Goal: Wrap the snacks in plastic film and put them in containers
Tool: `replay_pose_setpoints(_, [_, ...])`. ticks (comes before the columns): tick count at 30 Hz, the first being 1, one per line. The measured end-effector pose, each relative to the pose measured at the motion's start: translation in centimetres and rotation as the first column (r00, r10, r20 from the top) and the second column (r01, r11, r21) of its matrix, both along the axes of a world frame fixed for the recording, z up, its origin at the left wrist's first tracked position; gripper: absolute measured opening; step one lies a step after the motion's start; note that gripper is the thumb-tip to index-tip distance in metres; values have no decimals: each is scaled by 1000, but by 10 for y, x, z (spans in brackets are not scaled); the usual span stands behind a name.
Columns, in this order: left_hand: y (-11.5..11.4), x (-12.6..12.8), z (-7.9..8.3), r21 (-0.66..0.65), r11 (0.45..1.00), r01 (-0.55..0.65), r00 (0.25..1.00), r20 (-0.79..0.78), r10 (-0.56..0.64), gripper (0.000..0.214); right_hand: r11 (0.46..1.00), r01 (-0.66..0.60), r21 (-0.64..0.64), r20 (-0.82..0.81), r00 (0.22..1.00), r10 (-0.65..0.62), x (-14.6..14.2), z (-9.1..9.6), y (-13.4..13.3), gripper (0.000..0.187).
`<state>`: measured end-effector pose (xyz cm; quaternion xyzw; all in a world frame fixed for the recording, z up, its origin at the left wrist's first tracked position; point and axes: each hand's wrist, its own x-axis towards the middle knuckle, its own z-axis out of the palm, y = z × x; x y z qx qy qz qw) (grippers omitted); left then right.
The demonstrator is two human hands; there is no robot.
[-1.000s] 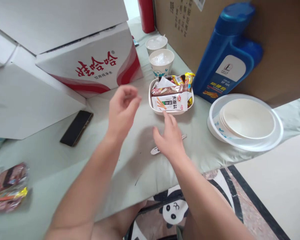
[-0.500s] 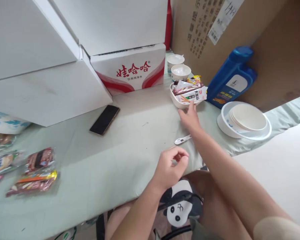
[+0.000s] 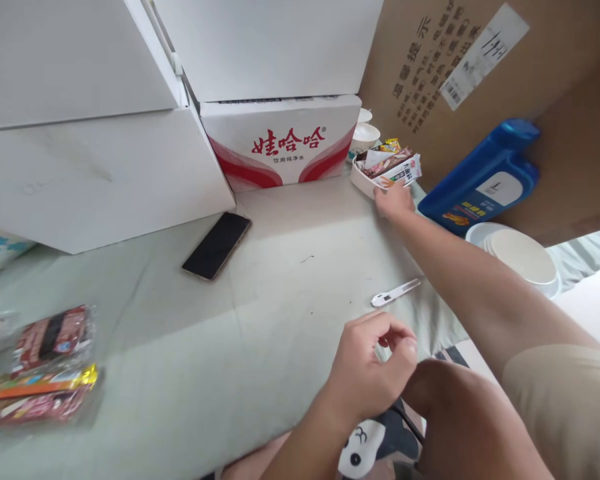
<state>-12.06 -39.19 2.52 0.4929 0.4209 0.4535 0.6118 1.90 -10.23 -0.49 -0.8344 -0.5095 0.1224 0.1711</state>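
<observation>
Left hand (image 3: 373, 360) has drawn back from beside the tray (image 3: 363, 185) toward the table's (image 3: 260, 320) front edge.
Its fingers curl loosely, whether tips meet unclear. The right hand (image 3: 396, 201) touches the near side of the tray, which holds snack packets (image 3: 391, 163) beside the blue bottle (image 3: 480, 179); I cannot tell whether its fingers pinch.

At the far side of the worktop (image 3: 260, 307), a white, round-cornered tray (image 3: 363, 183) is being touched by the right hand (image 3: 396, 200); brown, yellow and white wrapped snacks (image 3: 393, 162) are being held inside, piled above its rim.
</observation>
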Motion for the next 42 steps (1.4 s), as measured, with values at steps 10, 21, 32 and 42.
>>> replay_pose_setpoints(10, [7,-5,-10,-16,999,-35,997,-63,34,8,994,-110,9,-3,994,110,-17,4,64,74])
replay_pose_setpoints(21, [8,-32,2,-94,966,-239,964,95,248,17,827,-405,390,-132,864,486,-23,10,-73,24])
replay_pose_setpoints(32, [-28,-149,4,-252,504,-826,420,322,849,16,358,-853,379,-202,302,932,-155,10,-219,40])
replay_pose_setpoints(42, [-86,-261,-2,-544,114,-832,-189,469,863,37,-349,-885,308,375,-225,899,-394,36,-224,24])
